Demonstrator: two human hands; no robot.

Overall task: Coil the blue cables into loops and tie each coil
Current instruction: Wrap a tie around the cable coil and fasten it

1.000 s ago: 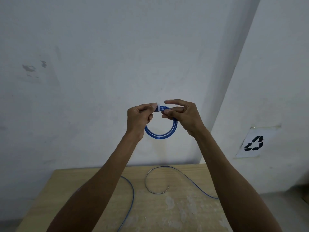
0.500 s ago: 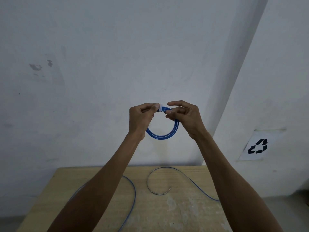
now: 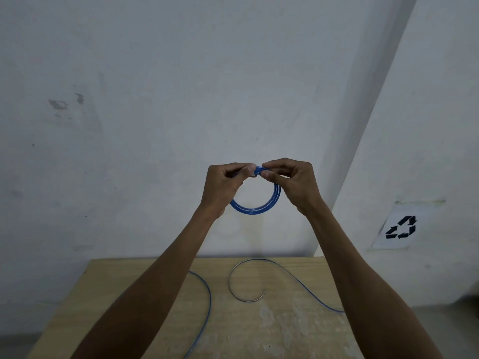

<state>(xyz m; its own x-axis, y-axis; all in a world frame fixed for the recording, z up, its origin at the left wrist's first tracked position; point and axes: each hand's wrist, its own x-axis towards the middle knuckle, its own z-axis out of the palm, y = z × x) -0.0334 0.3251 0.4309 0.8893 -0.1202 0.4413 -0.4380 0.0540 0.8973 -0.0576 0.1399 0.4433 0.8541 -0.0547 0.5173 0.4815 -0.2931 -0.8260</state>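
Left hand and right hand are both pinching the blue coil at its 12 o'clock, loop hanging toward 6 o'clock.

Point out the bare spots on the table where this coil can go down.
Table is bare along its near right, below the curled loose cable. The strip between that cable and the long left cable is narrow. The far edge is crowded by cable.

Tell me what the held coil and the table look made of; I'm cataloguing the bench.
Coil: seemingly blue plastic-jacketed cable, glossy, with pale highlights along its stacked turns, pinched at the top by the left hand and right hand. Table: pale wood or wood-look board, matte, with faint grain and whitish scuffed patches.
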